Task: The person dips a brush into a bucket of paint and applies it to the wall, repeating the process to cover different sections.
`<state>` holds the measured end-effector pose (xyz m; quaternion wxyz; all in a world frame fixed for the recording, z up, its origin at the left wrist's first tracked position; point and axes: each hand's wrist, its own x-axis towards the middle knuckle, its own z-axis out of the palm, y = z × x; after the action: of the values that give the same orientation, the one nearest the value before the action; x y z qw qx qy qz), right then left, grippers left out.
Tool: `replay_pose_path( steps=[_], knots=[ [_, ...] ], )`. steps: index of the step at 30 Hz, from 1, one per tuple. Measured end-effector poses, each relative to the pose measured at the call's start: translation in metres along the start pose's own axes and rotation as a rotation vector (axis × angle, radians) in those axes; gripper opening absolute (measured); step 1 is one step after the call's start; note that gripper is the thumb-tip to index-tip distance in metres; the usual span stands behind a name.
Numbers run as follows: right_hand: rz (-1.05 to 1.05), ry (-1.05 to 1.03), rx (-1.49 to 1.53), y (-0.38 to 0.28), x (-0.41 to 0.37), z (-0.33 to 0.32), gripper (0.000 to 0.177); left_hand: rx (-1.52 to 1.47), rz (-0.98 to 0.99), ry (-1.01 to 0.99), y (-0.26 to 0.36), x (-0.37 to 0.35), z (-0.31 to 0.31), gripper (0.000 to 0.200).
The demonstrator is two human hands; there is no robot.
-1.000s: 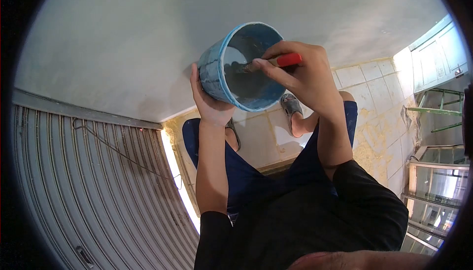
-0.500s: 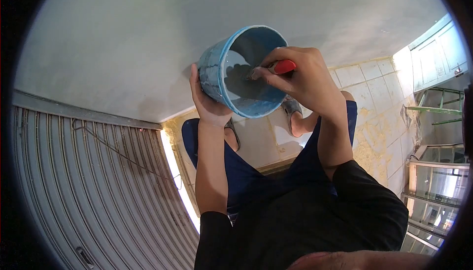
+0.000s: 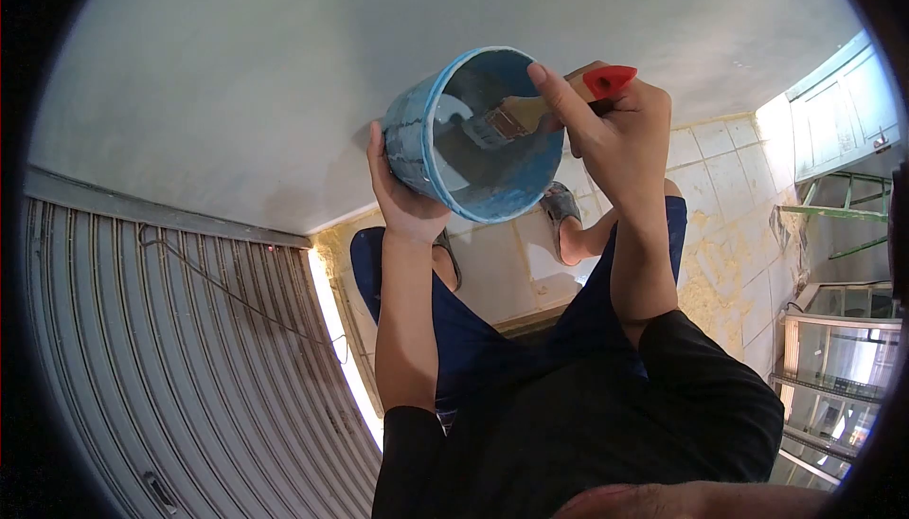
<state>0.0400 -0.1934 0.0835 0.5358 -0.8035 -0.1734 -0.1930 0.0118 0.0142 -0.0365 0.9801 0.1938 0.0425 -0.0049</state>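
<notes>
While ribbed metal shutter (image 3: 189, 358) fills the far left, the person's left hand (image 3: 407, 205) cups the underside and near side of a blue bucket (image 3: 407, 140), tilted with its mouth toward the viewer, in front of a pale wall (image 3: 237, 74). Grey liquid inside. Right hand (image 3: 630, 126) grasps a paintbrush (image 3: 530, 114) by its red-tipped handle, fingers closed round it; bristles down inside the bucket, apparently in the liquid, though shadow blurs the contact. Below, sandalled feet on pale floor tiles (image 3: 497, 273). Farther right, a green metal frame (image 3: 833, 211) stands above a glass-paned case (image 3: 838, 358).
</notes>
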Motion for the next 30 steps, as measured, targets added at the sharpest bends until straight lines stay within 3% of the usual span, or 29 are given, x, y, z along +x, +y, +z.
replay_pose_path(
  steps=[5,7,10,17,19,22,25,30],
  knots=[
    [0.026,0.046,0.027,0.003,0.001,0.0,0.033,0.008,0.01,0.023,-0.001,0.0,0.003,0.066],
    [-0.021,-0.044,0.125,0.004,0.001,0.001,0.03,0.002,0.012,-0.023,-0.002,0.0,0.003,0.065],
    [-0.041,-0.057,0.012,0.0,-0.005,0.003,0.027,0.001,-0.004,0.0,-0.001,0.001,0.001,0.065],
    [-0.133,-0.135,0.111,-0.001,-0.011,0.014,0.025,-0.006,-0.003,0.015,-0.001,0.001,0.0,0.065],
    [-0.145,-0.1,0.007,-0.005,-0.014,0.015,0.024,-0.017,-0.01,0.013,-0.001,-0.001,0.006,0.058],
    [-0.058,-0.215,0.059,-0.011,-0.013,0.011,0.023,-0.005,-0.001,0.016,-0.001,0.0,0.007,0.058],
    [-0.138,-0.092,0.075,-0.005,-0.015,0.02,0.024,0.022,-0.001,0.007,-0.001,-0.001,0.007,0.058],
    [-0.076,-0.104,0.058,0.0,-0.014,0.018,0.029,0.008,-0.004,0.022,-0.001,-0.001,0.007,0.058]
  ],
)
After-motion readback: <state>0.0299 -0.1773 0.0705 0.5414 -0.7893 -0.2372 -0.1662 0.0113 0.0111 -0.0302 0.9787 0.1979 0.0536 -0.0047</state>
